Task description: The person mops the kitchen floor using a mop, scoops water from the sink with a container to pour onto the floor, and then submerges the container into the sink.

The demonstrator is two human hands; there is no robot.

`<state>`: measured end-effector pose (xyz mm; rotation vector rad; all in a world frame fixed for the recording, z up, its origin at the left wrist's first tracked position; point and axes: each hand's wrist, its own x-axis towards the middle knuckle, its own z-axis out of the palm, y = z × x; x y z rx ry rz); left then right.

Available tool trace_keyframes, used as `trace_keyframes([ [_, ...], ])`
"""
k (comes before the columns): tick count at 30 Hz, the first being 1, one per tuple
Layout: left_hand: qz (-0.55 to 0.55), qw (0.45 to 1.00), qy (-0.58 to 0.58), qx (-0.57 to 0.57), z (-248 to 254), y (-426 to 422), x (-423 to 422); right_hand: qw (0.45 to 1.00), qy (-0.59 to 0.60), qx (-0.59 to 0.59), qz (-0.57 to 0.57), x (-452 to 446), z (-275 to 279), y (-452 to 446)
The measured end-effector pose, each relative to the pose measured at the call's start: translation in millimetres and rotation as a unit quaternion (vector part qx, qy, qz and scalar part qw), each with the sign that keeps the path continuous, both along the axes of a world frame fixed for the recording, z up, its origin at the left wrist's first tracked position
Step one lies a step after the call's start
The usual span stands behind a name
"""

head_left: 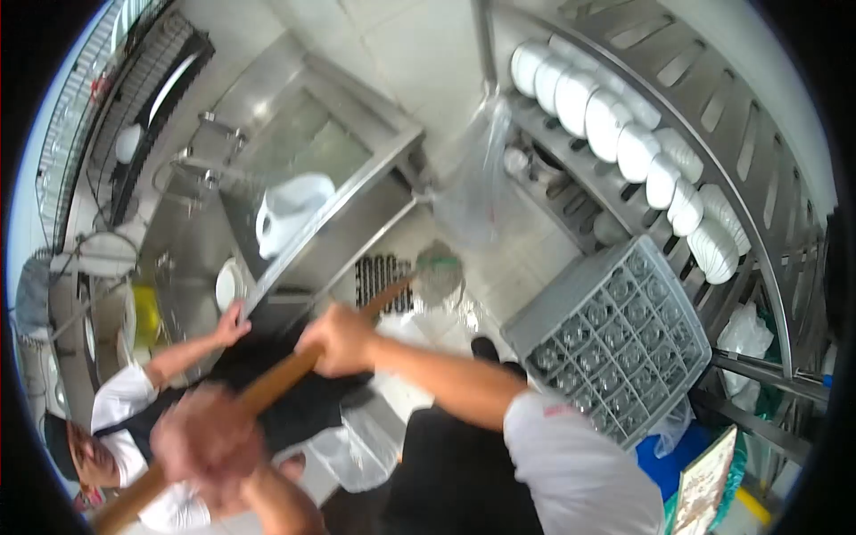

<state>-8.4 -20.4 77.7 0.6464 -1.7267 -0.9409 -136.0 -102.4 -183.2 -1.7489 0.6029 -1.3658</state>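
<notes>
A mop with a long wooden handle [276,382] runs slantwise from the lower left toward the middle of the view. Its greyish head [439,275], with a bit of green on it, rests on the floor beside a dark floor grate [381,283]. Wrapped round the upper part of the handle is my left hand [209,441], close to the camera and slightly blurred. Further down the shaft, my right hand [341,341] is also closed on it.
At left, a co-worker in a dark apron [259,383] stands by the steel sink [308,147], which holds a white jug [294,209]. A grey rack of glasses [615,339] stands at right, below shelving with stacked white dishes [615,134]. A clear plastic bin [357,450] sits on the floor.
</notes>
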Motion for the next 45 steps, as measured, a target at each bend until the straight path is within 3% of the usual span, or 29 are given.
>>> trace_keyframes([
  [1,-0.048,0.995,0.085,0.023,-5.9,-12.4,-3.1,1.000,0.013,-0.021,0.015,-8.6,35.3,-0.7],
  [2,0.049,0.985,0.162,-0.008,15.7,20.9,-9.0,0.999,0.016,-0.017,0.038,-7.9,60.3,16.3],
  [3,-0.054,0.986,-0.154,-0.007,1.8,7.3,18.0,0.998,0.044,-0.019,0.048,-7.2,67.5,19.2],
  [4,-0.153,0.880,-0.449,-0.028,-31.1,-21.7,67.0,0.999,0.015,0.019,-0.024,-2.6,31.0,10.0],
  [6,-0.141,0.789,-0.594,-0.069,-43.5,-39.1,81.9,0.981,-0.051,0.093,-0.161,15.7,-65.2,-4.9],
  [8,0.032,0.937,-0.325,-0.121,-58.3,-40.7,19.6,0.990,0.065,0.045,-0.119,14.0,-55.4,-25.6],
  [9,0.123,0.969,-0.168,-0.129,-68.9,-31.5,-9.0,0.987,0.129,0.029,-0.087,12.2,-49.2,-24.8],
  [11,0.208,0.963,0.140,-0.099,-37.8,-12.2,-0.5,0.997,0.072,0.025,0.003,13.6,28.7,-10.7],
  [13,0.161,0.978,0.131,-0.031,27.2,21.5,54.0,1.000,-0.021,0.008,0.015,7.3,71.4,10.2],
  [15,0.265,0.927,-0.063,-0.257,-17.5,-12.1,17.6,0.993,-0.072,0.019,-0.088,12.2,23.3,6.4],
  [16,0.277,0.921,-0.056,-0.266,-64.0,-25.4,-7.8,0.976,-0.108,0.042,-0.184,21.9,-33.7,0.4],
  [17,0.290,0.915,-0.049,-0.276,-110.8,-38.6,-33.1,0.989,-0.027,0.063,-0.135,17.6,-45.3,-5.2],
  [18,0.140,0.975,0.175,0.004,-122.0,-32.2,-47.3,0.990,0.053,0.091,-0.089,14.5,-52.2,-10.4],
  [19,0.155,0.969,0.191,-0.003,-113.3,-39.4,-35.6,0.982,0.140,0.121,-0.037,0.8,-44.5,-16.1],
  [20,0.197,0.968,0.152,-0.013,-93.0,-32.0,-21.8,0.982,0.183,0.032,-0.018,6.3,-32.1,-17.8],
  [21,0.202,0.970,0.138,0.000,-70.4,-18.1,-13.2,0.999,0.040,0.028,0.015,14.0,-3.4,-3.6],
  [23,0.211,0.971,0.109,0.026,-25.7,10.2,4.2,0.999,0.023,0.032,-0.004,3.5,49.0,15.6],
  [24,0.203,0.972,0.108,0.043,-44.3,9.2,-1.0,1.000,0.000,0.031,-0.005,5.3,57.4,27.3],
  [25,0.190,0.974,0.119,0.039,-75.2,-2.5,-11.1,0.983,-0.143,0.004,-0.118,14.8,40.3,25.7],
  [26,0.176,0.975,0.135,0.031,-106.9,-16.2,-23.3,0.979,-0.126,-0.015,-0.159,16.6,-13.4,6.6],
  [27,0.164,0.975,0.146,0.030,-128.8,-24.8,-33.9,0.986,0.066,0.058,-0.144,20.8,-105.3,-7.8],
  [29,0.146,0.979,0.141,0.009,-119.5,-56.2,-40.8,0.995,0.083,0.052,-0.035,3.6,-74.0,-47.1],
  [31,0.169,0.978,0.121,-0.004,-58.0,-44.8,-11.6,0.988,0.111,0.053,0.088,11.9,-3.4,-34.0],
  [34,0.141,0.954,0.256,-0.062,33.4,18.7,21.6,0.995,0.051,0.044,0.073,8.9,75.4,12.5],
  [36,0.113,0.982,0.148,-0.032,-36.6,-0.4,-3.9,0.984,-0.134,0.021,-0.120,16.7,45.7,23.9],
  [38,0.040,0.991,0.117,0.042,-133.0,-33.9,-35.0,0.984,0.029,0.091,-0.150,21.8,-115.0,-2.4],
  [41,0.083,0.978,0.188,0.020,-106.5,-25.5,-16.2,0.995,0.054,0.062,-0.053,11.8,-59.8,2.5],
  [44,0.077,0.981,0.179,-0.016,-5.3,-18.2,-5.5,0.996,0.040,0.024,-0.075,19.0,34.7,-0.2],
  [45,0.124,0.983,0.084,-0.110,24.2,-12.4,3.0,0.996,-0.011,0.033,-0.083,20.8,71.3,9.8],
])
